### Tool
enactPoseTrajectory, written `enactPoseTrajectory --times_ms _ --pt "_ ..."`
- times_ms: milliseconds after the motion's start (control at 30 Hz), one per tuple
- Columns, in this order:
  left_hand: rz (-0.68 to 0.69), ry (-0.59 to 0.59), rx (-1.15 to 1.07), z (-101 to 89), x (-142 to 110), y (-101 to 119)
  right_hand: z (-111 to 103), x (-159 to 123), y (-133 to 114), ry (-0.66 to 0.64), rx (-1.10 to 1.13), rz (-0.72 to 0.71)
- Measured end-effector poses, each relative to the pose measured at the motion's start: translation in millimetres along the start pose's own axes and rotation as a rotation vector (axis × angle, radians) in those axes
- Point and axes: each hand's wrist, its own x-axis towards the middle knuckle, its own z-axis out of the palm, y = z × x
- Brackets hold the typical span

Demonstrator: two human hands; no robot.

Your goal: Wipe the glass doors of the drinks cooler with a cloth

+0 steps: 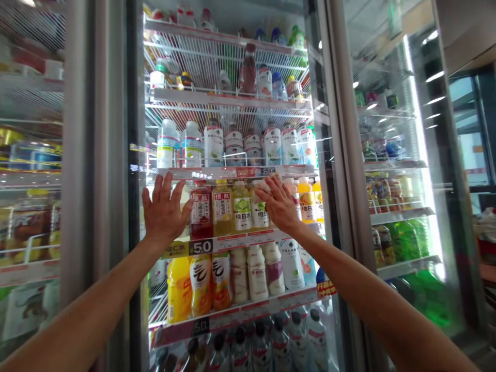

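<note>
A glass door [228,116] of a drinks fridge stands before me, with lit shelves of bottles behind it. My left hand [165,209] is spread on the left part of the glass, palm forward, fingers up and apart, holding nothing. To the right, my right hand [279,202] presses a crumpled whitish cloth [263,189] to the glass; most of the cloth is hidden under the fingers. Between the hands, behind the glass, show a dark red drink bottle [201,211], a yellow drink bottle [222,209] and a green-labelled bottle [242,209].
Metal door frames [112,155] flank the glass on both sides. Farther right is another glass-fronted section [403,191] with green bottles. White-labelled bottles [213,142] line the shelf above my hands. Orange drink bottles [180,289] stand on the shelf below.
</note>
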Motion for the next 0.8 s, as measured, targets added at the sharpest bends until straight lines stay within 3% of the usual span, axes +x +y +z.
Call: enactPoseTrajectory --times_ms 67,167,233,300,400,467,533,633,700,733,800 --pt "-0.014 0.002 0.001 -0.5 -2.8 -2.6 -5.1 -6.6 15.7 0.017 -0.019 0.083" --pt "-0.036 0.008 -0.004 -0.5 -9.0 -5.1 -10.9 -6.7 57.0 0.283 -0.075 0.541" --pt "-0.039 0.015 0.002 0.2 -11.2 -5.4 -7.9 -1.1 64.3 0.402 -0.091 0.683" --pt "-0.036 0.023 0.017 1.3 -11.5 -5.0 -0.1 4.4 42.3 0.38 -0.075 0.562" --pt "-0.026 0.027 0.03 2.5 -10.3 -4.7 12.3 9.2 -18.9 0.177 -0.033 0.173" --pt "-0.015 0.026 0.036 1.5 -9.7 -6.5 15.7 14.7 -46.8 0.044 -0.015 -0.009" --pt "0.003 0.008 0.044 -2.3 -9.7 -11.1 15.6 26.1 -51.0 0.017 -0.015 0.027" --pt "0.003 -0.038 0.065 -12.1 -11.4 -23.5 16.7 50.6 -37.5 0.154 -0.037 0.394" --pt "-0.013 -0.055 0.076 -18.5 -14.1 -33.2 21.3 61.8 -44.8 0.241 -0.026 0.512" --pt "-0.015 -0.062 0.076 -21.0 -15.8 -37.6 24.8 63.4 -57.4 0.248 -0.008 0.474" --pt "-0.002 -0.083 0.07 -24.5 -19.8 -44.2 32.4 59.0 -94.5 0.185 0.041 0.246"
